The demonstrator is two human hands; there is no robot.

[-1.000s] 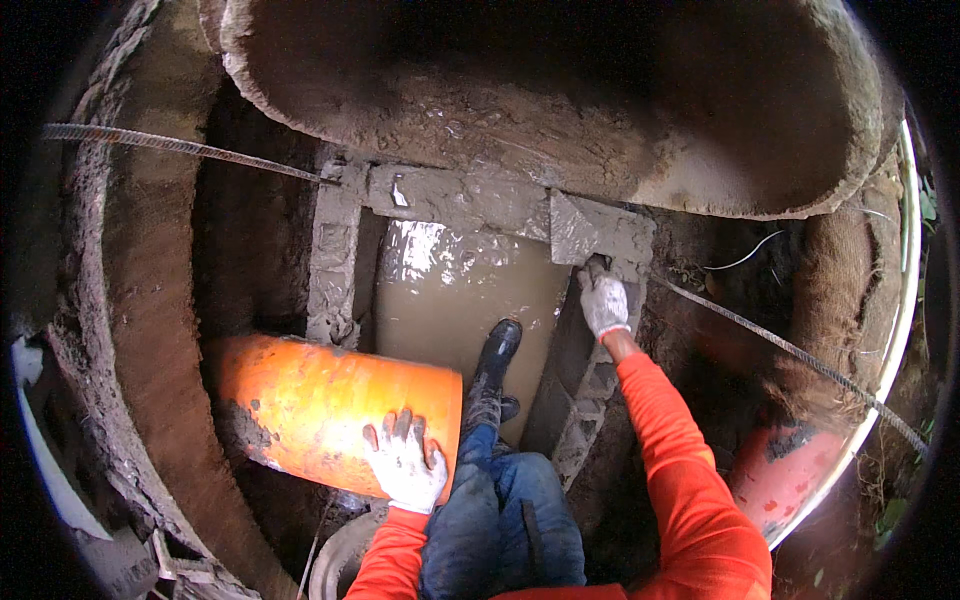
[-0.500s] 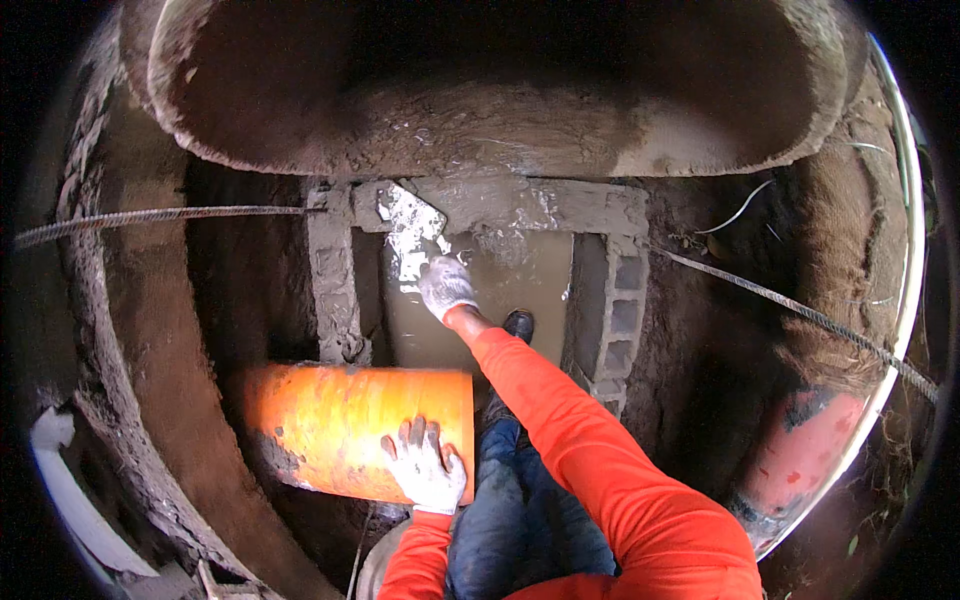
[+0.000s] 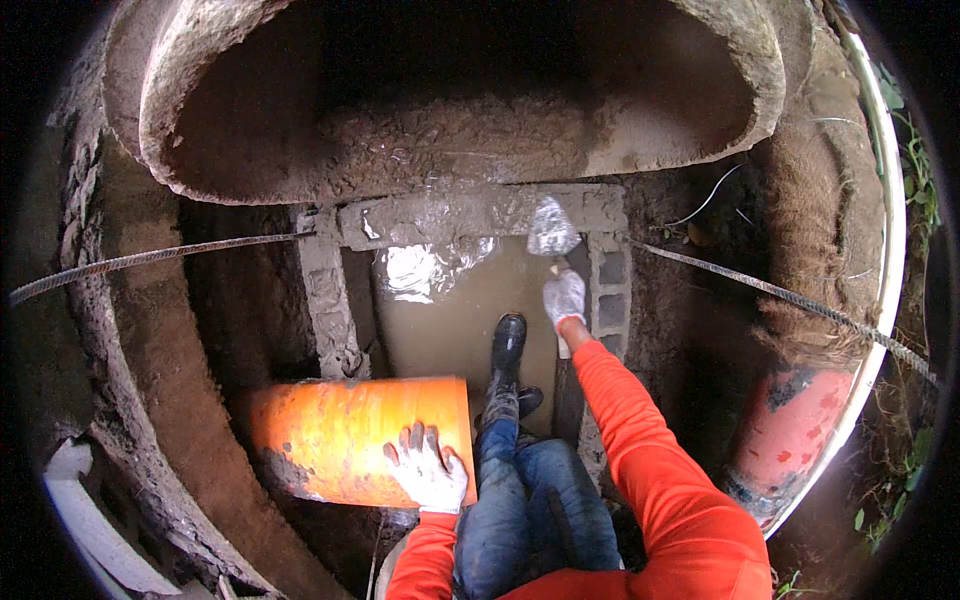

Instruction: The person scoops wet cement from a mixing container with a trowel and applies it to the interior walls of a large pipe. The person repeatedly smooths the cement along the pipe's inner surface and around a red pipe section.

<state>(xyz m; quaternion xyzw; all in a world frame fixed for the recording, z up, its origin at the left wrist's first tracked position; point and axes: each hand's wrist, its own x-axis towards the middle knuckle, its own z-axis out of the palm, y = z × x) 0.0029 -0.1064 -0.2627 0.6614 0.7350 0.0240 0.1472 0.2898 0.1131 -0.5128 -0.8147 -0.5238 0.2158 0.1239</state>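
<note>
My left hand (image 3: 430, 470), in a white glove with dirty fingertips, rests with fingers spread on a large orange pipe (image 3: 330, 420) at the lower left. My right hand (image 3: 564, 298), also gloved, grips the handle of a trowel (image 3: 551, 230), whose wet blade is at the back right corner of a mortar-smeared block frame (image 3: 420, 215). Murky water (image 3: 430, 330) lies inside the frame, with my rubber boots (image 3: 508, 350) at it.
A large concrete opening (image 3: 600, 160) spans the top. Steel rebar (image 3: 150, 255) juts from both sides. At the right stand a red pipe (image 3: 795, 430), brown fibrous wrapping (image 3: 810, 230) and a white hose (image 3: 890, 250). A curved earthen wall (image 3: 160, 420) borders the left.
My right hand and the trowel swept left across the frame's back beam, then came back right to its back right corner. My left hand has stayed on the orange pipe.
</note>
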